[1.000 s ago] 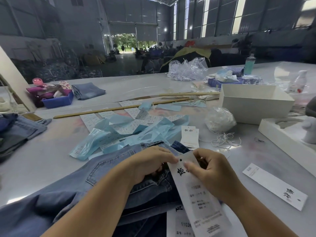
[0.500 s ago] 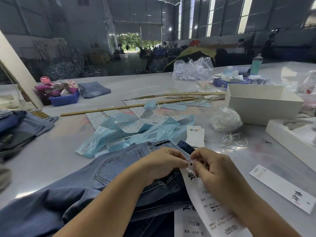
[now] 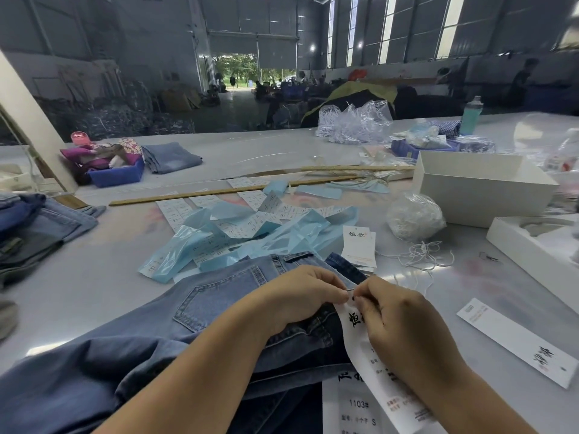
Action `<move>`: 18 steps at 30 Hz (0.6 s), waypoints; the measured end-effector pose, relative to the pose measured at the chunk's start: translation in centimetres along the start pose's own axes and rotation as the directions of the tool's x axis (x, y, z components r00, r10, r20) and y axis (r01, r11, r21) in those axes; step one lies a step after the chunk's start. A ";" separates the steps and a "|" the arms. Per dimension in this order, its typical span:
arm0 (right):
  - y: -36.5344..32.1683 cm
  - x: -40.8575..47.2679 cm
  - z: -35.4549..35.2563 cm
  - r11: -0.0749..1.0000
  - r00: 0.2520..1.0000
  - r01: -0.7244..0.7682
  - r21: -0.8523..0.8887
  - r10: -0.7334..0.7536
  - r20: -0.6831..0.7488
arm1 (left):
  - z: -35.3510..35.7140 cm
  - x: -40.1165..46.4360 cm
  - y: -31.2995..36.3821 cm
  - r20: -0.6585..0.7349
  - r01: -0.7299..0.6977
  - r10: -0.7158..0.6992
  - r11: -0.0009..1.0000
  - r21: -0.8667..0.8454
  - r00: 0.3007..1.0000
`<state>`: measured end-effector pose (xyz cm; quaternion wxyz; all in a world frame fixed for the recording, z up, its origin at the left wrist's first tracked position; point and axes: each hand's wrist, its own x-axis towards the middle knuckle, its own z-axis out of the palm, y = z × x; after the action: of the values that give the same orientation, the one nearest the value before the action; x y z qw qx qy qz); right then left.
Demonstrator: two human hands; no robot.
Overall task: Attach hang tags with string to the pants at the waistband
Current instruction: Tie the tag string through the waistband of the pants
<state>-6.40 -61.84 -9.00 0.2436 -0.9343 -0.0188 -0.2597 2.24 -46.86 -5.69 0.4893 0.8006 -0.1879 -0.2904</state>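
Both hands have drawn closer together since a second ago, when they held the tag's top end a little apart; now their fingertips meet at the top edge of the hang tag (image 3: 360,339), and the tag's small punched hole, plain to see earlier, is mostly covered by the fingers. Left hand (image 3: 300,296) lies on the blue denim pants (image 3: 219,296), its fingers curled with thumb and forefinger pinching at the tag's upper edge, where a thin dark bit of something shows between the two hands; whether that is string cannot be told. Right hand (image 3: 404,327) grips the same tag from the other side, fingers curled round its top, and the long white tag runs down under the right wrist toward the near edge of the view. The pants lie spread on the grey surface (image 3: 94,277) with a back pocket facing up and the waistband with a belt loop on the far side, just beyond the hands. A second printed tag (image 3: 351,408) marked 1103# lies under the held one. Just past the waistband stands a small stack of white tags (image 3: 358,245), beside a loose tangle of white string (image 3: 423,255) and a clear bag of string (image 3: 413,216). Another long white tag (image 3: 513,339) lies alone to the right. Pale blue plastic sleeves and label sheets (image 3: 244,233) are scattered beyond the pants.
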 end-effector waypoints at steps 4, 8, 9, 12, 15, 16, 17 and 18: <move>0.5 -0.2 0.4 0.998 0.998 -0.059 0.034 0.059 -0.009 | 0.0 0.0 0.2 0.006 0.004 -0.004 1.000 -0.004 1.000; 0.9 0.5 0.4 0.983 0.995 -0.095 0.157 0.092 0.023 | -0.7 0.2 0.1 -0.081 0.082 -0.080 0.996 0.022 0.993; 1.0 0.7 0.4 0.980 0.995 -0.102 0.172 0.096 0.040 | -0.9 0.3 0.1 -0.078 0.085 -0.083 0.996 0.028 0.994; 1.4 1.1 0.1 0.967 0.988 -0.129 0.218 0.108 0.109 | -1.4 0.7 0.1 0.028 0.053 -0.054 0.997 0.059 0.998; 1.7 1.5 -0.5 0.973 0.986 -0.105 0.208 0.074 0.152 | -1.9 1.0 0.2 0.083 0.054 -0.057 0.997 0.048 0.995; 1.7 1.7 -0.8 0.978 0.989 -0.076 0.192 0.049 0.141 | -2.0 1.1 0.1 0.087 0.051 -0.056 0.997 0.057 0.995; 1.8 1.8 -1.0 0.982 0.992 -0.044 0.182 0.022 0.124 | -2.1 1.2 0.1 0.088 0.051 -0.058 0.996 0.074 0.994; 1.8 1.9 -1.1 0.985 0.994 -0.010 0.172 -0.009 0.110 | -2.1 1.3 0.0 0.090 0.052 -0.060 0.995 0.090 0.994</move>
<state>-5.01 -64.15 -8.06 0.3220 -0.9227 -0.0545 -0.2050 4.63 -46.24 -5.28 0.4360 0.8121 -0.2005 -0.3320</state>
